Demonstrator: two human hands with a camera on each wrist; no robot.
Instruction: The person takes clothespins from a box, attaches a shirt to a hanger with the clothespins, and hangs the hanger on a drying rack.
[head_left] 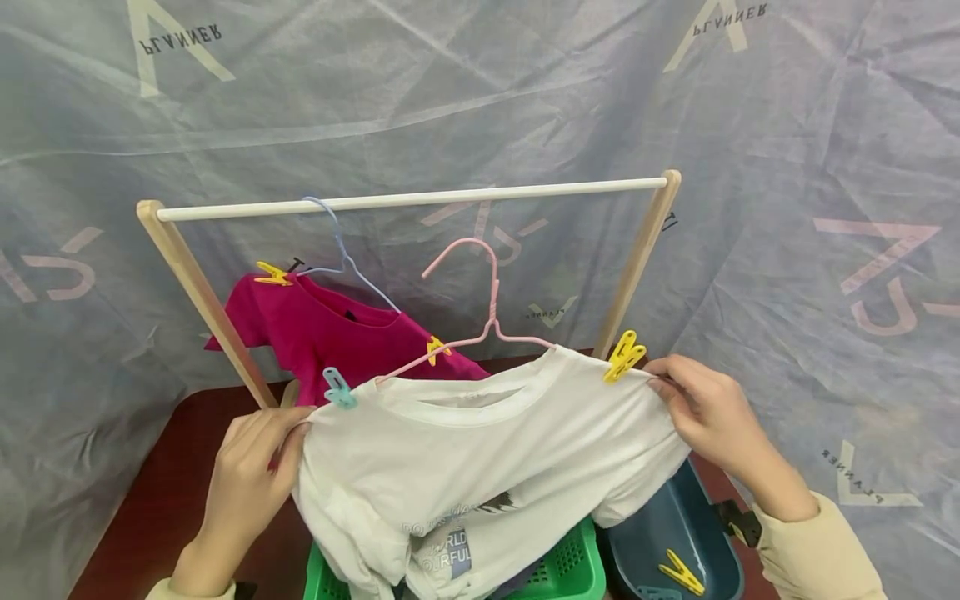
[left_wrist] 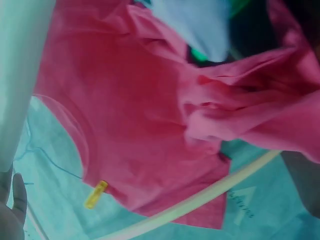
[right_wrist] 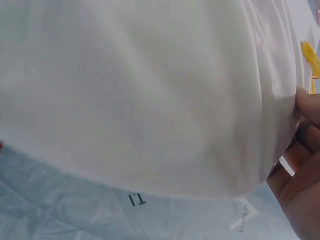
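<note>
White T-shirt (head_left: pixel 517 458) held up in front of the drying rack (head_left: pixel 420 199), spread wide between two hands. Left hand (head_left: pixel 251 471) pinches the cloth near one sleeve, thumb against curled fingers; right hand (head_left: pixel 708 412) does likewise on the opposite side, grip nearly closed on a small fold. Pink hanger (head_left: pixel 492 312) runs through the neck of the shirt, its hook upright and apart from the rail. Light blue peg (head_left: pixel 340 388) on the shoulder nearer the left hand; yellow peg (head_left: pixel 624 357) on the other shoulder, just beside the right hand's fingers. Printed lettering low on the chest, broken by folds; one line looks like "WORLD", though the creases make it hard to read. Shirt's lower part drapes over a green basket (head_left: pixel 573 562). Behind, magenta shirt (head_left: pixel 300 325) hangs from the rail on a blue hanger (head_left: pixel 345 262), a yellow clip at each shoulder. Dark blue tub (head_left: pixel 723 546) beside the basket, near the right forearm; loose yellow clothespin (head_left: pixel 682 573) lying inside. Bench (head_left: pixel 135 500) dark red-brown. Grey sheet (head_left: pixel 810 167) with pale lettering forms the backdrop.
</note>
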